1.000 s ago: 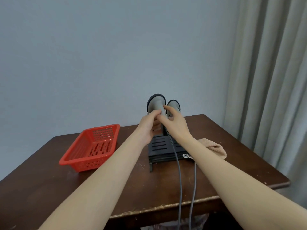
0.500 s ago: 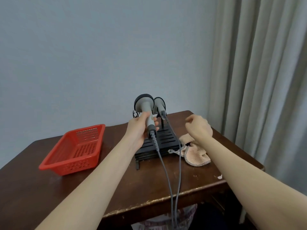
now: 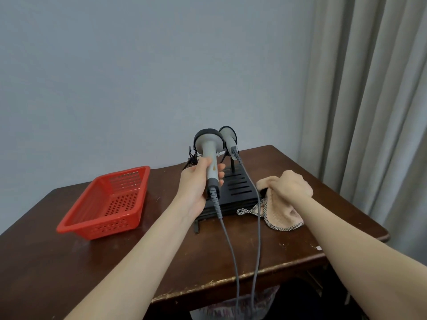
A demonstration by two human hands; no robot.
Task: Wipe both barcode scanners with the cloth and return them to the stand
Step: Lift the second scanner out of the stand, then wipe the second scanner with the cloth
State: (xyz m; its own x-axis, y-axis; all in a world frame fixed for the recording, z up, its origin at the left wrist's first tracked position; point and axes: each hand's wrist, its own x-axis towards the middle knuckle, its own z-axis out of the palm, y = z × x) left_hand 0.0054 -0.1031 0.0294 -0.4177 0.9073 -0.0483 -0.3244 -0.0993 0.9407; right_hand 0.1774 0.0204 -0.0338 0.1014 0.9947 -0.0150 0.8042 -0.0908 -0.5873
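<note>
The left hand (image 3: pixel 196 183) wraps its fingers round a grey, black-rimmed barcode scanner (image 3: pixel 211 155) over the black slotted stand (image 3: pixel 238 190)'s left edge. A second grey scanner (image 3: pixel 228 137) perches at the stand's back. Right of the stand, the right hand (image 3: pixel 291 183) clutches a peach terry cloth (image 3: pixel 284 215) in curled fingers.

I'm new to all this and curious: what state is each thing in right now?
Near scanner: held by the left hand, cable attached.
Far scanner: resting on the stand.
Cloth: bunched, gripped by the right hand.
Red basket: upright, empty.
</note>
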